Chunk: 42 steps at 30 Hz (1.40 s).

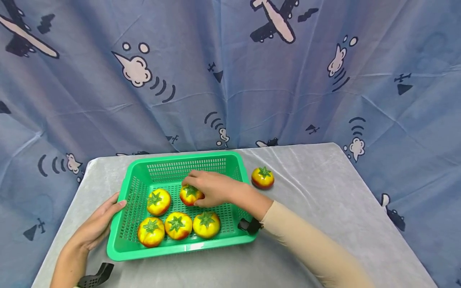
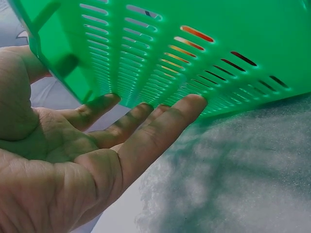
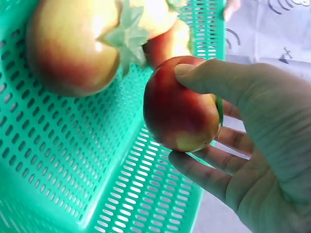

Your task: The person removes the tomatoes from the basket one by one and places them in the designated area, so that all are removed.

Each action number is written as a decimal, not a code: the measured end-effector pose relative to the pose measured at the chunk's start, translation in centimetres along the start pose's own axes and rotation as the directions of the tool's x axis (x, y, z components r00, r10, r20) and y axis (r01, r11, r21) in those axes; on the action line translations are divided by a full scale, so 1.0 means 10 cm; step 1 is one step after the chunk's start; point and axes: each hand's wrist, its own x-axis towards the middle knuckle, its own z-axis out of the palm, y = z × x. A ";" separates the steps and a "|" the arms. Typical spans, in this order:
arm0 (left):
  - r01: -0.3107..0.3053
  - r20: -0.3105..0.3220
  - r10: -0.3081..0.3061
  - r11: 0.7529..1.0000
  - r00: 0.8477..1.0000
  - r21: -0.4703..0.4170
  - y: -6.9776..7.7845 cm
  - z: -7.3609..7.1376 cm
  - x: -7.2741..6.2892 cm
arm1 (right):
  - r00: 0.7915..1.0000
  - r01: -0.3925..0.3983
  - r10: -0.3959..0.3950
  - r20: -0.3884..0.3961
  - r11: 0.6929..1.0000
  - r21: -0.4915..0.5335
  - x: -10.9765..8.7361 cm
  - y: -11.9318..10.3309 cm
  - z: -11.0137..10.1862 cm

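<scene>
Inside the green plastic basket (image 1: 151,254), my right hand (image 1: 216,189) grips a yellow-and-red tomato (image 1: 188,196) with a green star-shaped leaf top. The right wrist view shows the thumb on the red side of this tomato (image 3: 180,109) and the fingers around its other side. At the basket's left side, my left hand (image 1: 96,225) holds the wall, thumb at the rim and fingertips (image 2: 197,102) against the slotted outside. Around the held tomato sit one tomato (image 1: 159,202) to the left and a front row with a left (image 1: 151,232), a middle (image 1: 178,225) and a right tomato (image 1: 206,225).
One more tomato (image 1: 263,178) sits on the grey cloth-covered table (image 1: 309,176), just beyond the basket's right side. Behind the table hangs a blue curtain (image 1: 230,80) printed with airplanes. The table's far edge lies close behind the basket.
</scene>
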 end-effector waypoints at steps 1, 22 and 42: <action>0.003 -0.002 -0.003 1.000 1.000 0.003 0.00 0.00 0.00 | 1.000 0.003 -0.003 -0.011 1.000 0.004 -0.03 0.00 -0.01; -0.009 0.005 0.009 1.000 1.000 0.029 0.02 -0.03 0.01 | 0.908 -0.034 0.115 -0.403 0.979 0.202 -0.82 0.23 -0.13; 0.012 -0.016 -0.011 0.999 1.000 0.031 0.05 -0.01 -0.01 | 0.803 -0.126 0.299 -0.515 0.930 0.344 -1.29 0.55 0.02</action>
